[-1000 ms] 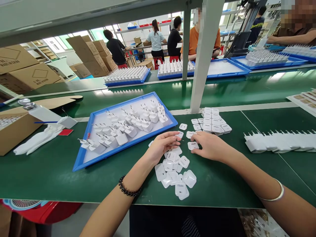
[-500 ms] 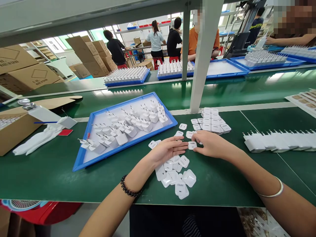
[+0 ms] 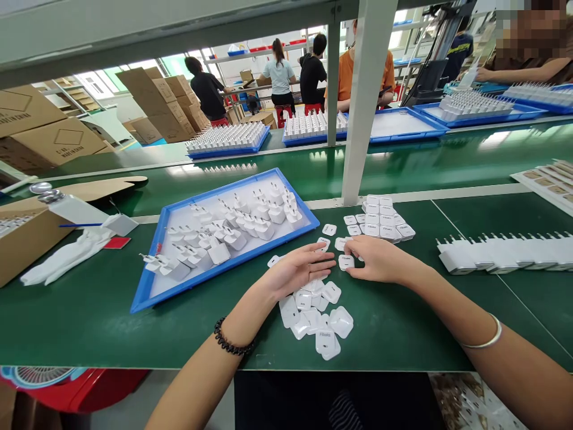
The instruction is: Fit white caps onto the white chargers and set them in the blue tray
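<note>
Small white square plastic covers with printed lettering lie about both hands on the green bench. My right hand (image 3: pixel 373 257) pinches one white cover (image 3: pixel 345 262) by its right side, thumb below and fingers above. To its left, my left hand (image 3: pixel 299 269) is open, fingers stretched toward that cover, with nothing in its palm. Below my left hand lies a loose pile of covers (image 3: pixel 317 316); some are partly hidden by the hand. Beyond my right hand, more covers (image 3: pixel 380 218) stand in neat stacked rows.
A blue-rimmed tray (image 3: pixel 224 188) of white plug adapters (image 3: pixel 219 251) stands left of centre. At right is a row of adapters (image 3: pixel 505 254). White gloves (image 3: pixel 58 263) and an open carton (image 3: pixel 22 245) lie at left. A post (image 3: pixel 364 119) rises behind the stacks. Several people work beyond.
My left hand's fingers have drawn slightly away from the cover in my right hand, leaving a gap. My right hand still pinches it. The whole view has shifted a little.
</note>
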Motion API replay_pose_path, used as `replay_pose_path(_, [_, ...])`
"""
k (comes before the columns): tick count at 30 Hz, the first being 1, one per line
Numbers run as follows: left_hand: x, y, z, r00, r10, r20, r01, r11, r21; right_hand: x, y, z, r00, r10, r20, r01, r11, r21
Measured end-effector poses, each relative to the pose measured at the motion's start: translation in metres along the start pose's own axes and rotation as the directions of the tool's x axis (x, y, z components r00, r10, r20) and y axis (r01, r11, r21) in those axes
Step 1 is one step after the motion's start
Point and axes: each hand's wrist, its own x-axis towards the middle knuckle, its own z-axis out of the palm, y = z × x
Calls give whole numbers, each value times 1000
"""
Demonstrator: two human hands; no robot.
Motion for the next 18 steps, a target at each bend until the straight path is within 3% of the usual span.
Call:
replay_pose_path(5, [-2, 10, -7, 970, 227, -90, -202, 952, 230, 1, -3, -1, 999, 14, -44, -10, 996, 84])
replay_pose_path(9, [1, 6, -11, 947, 306, -102, -251, 898, 361, 3, -9, -2, 998, 15, -69, 5, 960, 281])
replay_pose_path(11, [1, 2, -10, 943, 331, -28, -260, 789, 556, 2, -13, -5, 998, 47, -33, -32, 930, 365])
replay_pose_path(14, [-4, 0, -7, 957, 252, 145, -255, 488, 835, -2, -18, -8, 992, 72, 102, -114, 849, 516])
replay_pose_path(16, [-8, 0, -5, 966, 179, 189, -241, 342, 908, -4, -21, -9, 979, 44, 199, -158, 782, 603])
replay_pose_path(18, [-9, 0, -4, 969, 145, 199, -232, 266, 936, -5, -23, -9, 964, 19, 265, -188, 752, 632])
